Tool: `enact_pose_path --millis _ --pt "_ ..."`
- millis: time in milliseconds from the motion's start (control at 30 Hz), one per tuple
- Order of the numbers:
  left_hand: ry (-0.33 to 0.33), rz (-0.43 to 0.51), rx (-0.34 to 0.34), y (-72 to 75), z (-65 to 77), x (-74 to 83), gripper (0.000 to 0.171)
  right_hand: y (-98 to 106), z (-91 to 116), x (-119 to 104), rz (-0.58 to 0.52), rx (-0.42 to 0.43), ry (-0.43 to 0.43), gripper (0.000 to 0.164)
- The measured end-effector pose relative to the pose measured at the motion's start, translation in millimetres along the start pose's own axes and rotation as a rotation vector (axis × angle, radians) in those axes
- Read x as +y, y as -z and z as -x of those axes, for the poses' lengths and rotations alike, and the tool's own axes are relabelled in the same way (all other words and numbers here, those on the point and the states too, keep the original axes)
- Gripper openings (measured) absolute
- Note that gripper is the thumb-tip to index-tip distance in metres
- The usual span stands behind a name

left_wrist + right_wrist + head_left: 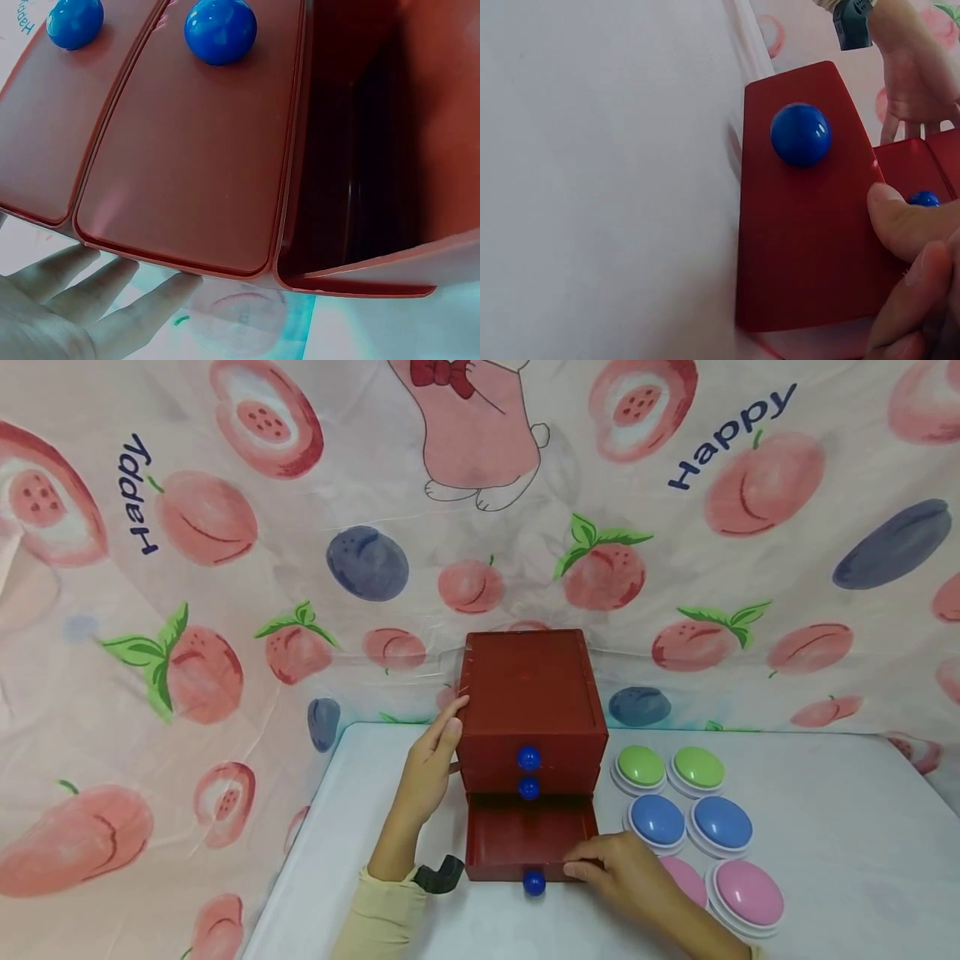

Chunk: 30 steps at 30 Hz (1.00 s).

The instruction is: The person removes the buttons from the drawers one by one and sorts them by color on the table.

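Observation:
A dark red cabinet (525, 685) with small drawers and round blue knobs stands on the white table. Its bottom drawer (495, 872) is pulled out, and no object shows inside. The two upper drawers are closed. My left hand (427, 768) rests on the cabinet's left side; in the left wrist view its straight fingers (142, 311) touch the side edge. At the drawer's front right corner, my right hand (626, 870) pinches the front panel (810, 232). Its thumb (900, 217) lies at the panel's upper edge, with the other fingers curled; some are hidden.
Right of the cabinet sit several round push buttons on white bases: green (641, 766), blue (722, 822) and pink (750, 892). One pink button is partly behind my right forearm. A fruit-printed cloth (480, 552) hangs behind the table (847, 827) and along its left.

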<state>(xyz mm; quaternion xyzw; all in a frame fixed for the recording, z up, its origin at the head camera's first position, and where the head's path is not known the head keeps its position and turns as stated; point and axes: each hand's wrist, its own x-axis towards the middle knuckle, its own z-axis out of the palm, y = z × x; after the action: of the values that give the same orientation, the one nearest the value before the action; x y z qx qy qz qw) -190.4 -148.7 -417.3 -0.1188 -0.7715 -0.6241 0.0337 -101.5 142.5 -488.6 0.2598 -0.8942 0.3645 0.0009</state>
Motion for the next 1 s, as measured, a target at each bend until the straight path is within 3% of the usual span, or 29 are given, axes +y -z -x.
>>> enact_pose_path --millis 533,867,1000 --pt "0.008 0.001 0.004 0.3 -0.3 1.2 0.043 -6.4 -31.1 5.8 0.191 0.177 -0.018 0.005" --pt "0.004 -0.002 0.003 -0.4 0.8 4.3 0.043 -7.3 -36.1 6.0 0.19 0.18 -0.111 0.005" --pt "0.002 -0.007 0.003 -0.2 1.4 5.0 0.043 -7.8 -33.0 1.2 0.17 0.228 -0.161 0.012"
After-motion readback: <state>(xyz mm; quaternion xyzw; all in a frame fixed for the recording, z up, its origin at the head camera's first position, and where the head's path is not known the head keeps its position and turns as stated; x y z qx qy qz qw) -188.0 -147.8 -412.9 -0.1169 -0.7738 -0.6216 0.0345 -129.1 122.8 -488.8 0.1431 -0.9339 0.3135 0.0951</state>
